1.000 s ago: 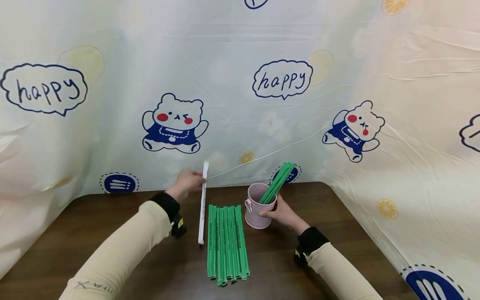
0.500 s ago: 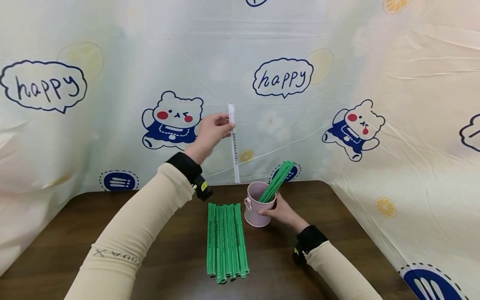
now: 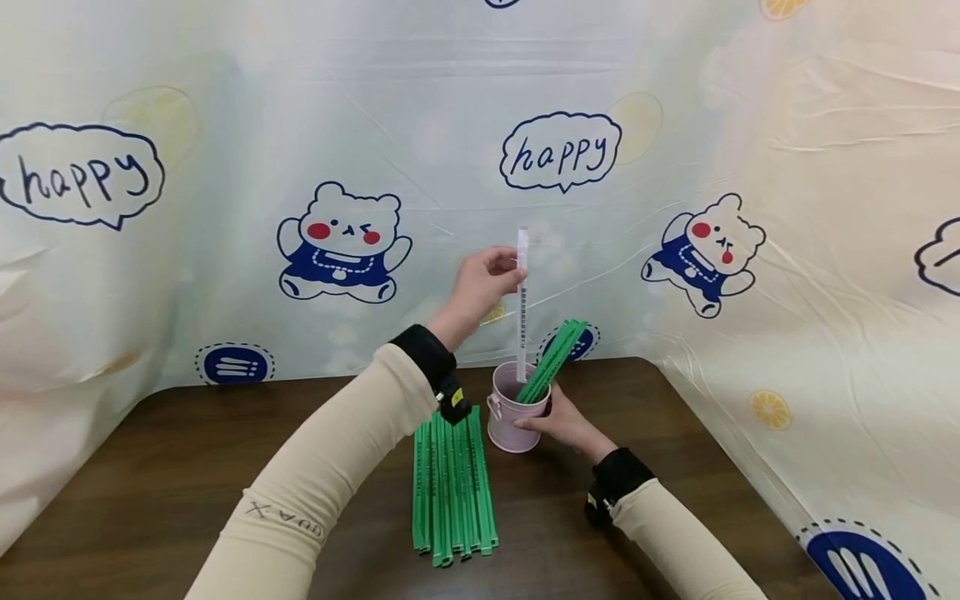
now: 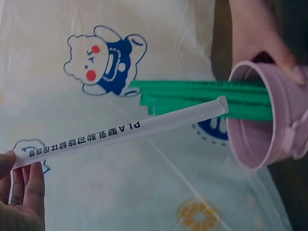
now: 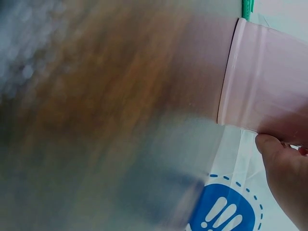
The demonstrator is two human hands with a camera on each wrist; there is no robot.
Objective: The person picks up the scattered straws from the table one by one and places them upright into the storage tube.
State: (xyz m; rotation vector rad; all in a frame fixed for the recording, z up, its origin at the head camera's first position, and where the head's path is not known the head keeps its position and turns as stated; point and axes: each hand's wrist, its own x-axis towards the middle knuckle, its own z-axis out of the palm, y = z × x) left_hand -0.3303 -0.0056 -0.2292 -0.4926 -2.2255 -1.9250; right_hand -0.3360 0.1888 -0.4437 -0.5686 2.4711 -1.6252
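My left hand (image 3: 483,287) pinches a white paper-wrapped straw (image 3: 522,304) near its upper end. It hangs upright, its lower end at the mouth of the pink pail (image 3: 513,427) in the head view. Printed lettering runs along the straw (image 4: 120,130) in the left wrist view. My right hand (image 3: 566,425) grips the pail's right side, thumb across the front. Several green wrapped straws (image 3: 553,362) stand inside, leaning right against the rim. In the right wrist view, the thumb of my right hand (image 5: 286,175) lies at the pail wall (image 5: 269,77).
A row of several green wrapped straws (image 3: 453,500) lies side by side on the brown table (image 3: 337,517), left of the pail and partly under my left wrist. Behind the table hangs a pale printed cloth (image 3: 450,125) with bears and lettering.
My left hand has lifted the white straw from beside the green row, carried it right and then lowered it over the pail. My right hand keeps its hold on the pail.
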